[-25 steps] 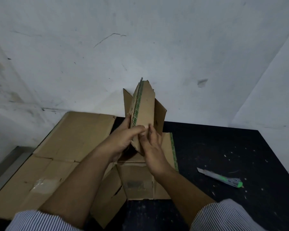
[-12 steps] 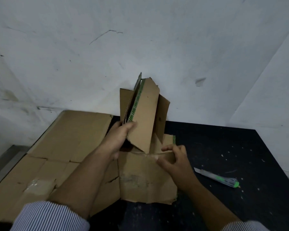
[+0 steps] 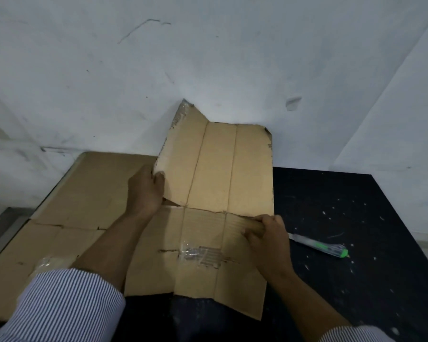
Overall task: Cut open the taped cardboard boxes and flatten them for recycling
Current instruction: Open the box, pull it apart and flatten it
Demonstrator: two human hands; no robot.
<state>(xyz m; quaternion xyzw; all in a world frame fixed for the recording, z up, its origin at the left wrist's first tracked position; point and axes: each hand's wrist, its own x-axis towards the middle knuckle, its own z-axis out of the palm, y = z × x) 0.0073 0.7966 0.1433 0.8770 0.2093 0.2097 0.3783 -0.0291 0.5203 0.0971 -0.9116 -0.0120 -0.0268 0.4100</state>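
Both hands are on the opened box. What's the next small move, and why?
Probably push the far half down flat. The opened box is one creased sheet, but its far half tilts up toward the wall. The left hand grips that half's left edge; the right hand pinches the right edge at the crease. The flattened cardboard at left could take it next.

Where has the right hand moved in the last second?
Yes. The right hand moved rightward across the cardboard, reaching the blade end of the utility knife, which stayed put.
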